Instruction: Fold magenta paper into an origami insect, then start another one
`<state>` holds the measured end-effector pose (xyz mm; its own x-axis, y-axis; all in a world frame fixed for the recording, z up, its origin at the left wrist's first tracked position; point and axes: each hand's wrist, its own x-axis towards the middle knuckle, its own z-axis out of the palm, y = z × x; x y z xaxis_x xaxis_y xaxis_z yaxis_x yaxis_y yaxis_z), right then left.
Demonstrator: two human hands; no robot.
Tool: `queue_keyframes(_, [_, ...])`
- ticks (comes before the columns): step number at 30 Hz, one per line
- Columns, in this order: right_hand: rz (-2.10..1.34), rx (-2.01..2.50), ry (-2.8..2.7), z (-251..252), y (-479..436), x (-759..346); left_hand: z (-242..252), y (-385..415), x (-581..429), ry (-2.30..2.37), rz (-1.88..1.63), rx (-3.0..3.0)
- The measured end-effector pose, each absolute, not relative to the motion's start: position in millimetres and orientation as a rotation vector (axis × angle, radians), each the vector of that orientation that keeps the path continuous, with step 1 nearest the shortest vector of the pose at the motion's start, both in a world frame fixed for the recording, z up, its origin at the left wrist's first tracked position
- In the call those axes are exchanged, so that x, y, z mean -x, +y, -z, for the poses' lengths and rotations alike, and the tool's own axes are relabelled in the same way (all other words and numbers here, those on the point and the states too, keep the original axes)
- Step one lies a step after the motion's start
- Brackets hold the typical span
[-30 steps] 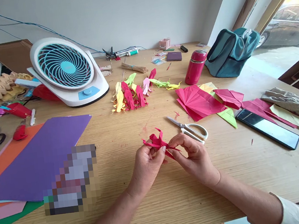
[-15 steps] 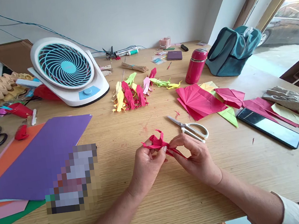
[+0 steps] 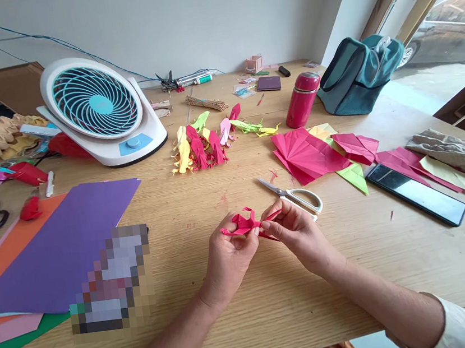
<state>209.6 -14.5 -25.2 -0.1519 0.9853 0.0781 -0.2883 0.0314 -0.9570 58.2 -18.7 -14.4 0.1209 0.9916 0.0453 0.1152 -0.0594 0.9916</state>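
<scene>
Both my hands hold a small red folded paper figure (image 3: 245, 223) just above the wooden table (image 3: 249, 307). My left hand (image 3: 229, 253) pinches its body from the left with thumb and fingers closed. My right hand (image 3: 297, 234) pinches a thin red paper limb on the figure's right side. White-handled scissors (image 3: 294, 194) lie on the table right behind my right hand.
A row of finished paper figures (image 3: 207, 143) lies mid-table, before a white-and-teal fan (image 3: 99, 108). Purple and orange sheets (image 3: 62, 240) lie left, red folded papers (image 3: 310, 153) and a phone (image 3: 417, 193) right. A red flask (image 3: 302, 100) and teal bag (image 3: 358, 76) stand behind.
My right hand has shifted slightly left and up, pulling the thin red limb up towards the figure's body. The left hand keeps its pinch, barely moving.
</scene>
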Motion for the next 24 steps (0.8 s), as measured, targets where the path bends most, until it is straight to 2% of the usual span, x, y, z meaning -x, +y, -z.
queue_keyframes(11, [-1.365,0.871,-1.179,27.4,-13.6,-211.3,15.0,-19.7,-57.2,1.239,-1.116,-1.504])
queue_keyframes(18, [-1.571,0.854,-1.048,23.8,-12.9,-212.8,11.8,-14.0,-52.4,1.225,-1.002,-1.308])
queue_keyframes(24, [-1.421,0.873,-1.123,31.1,-12.6,-210.6,16.5,-14.5,-50.7,1.218,-1.030,-1.463])
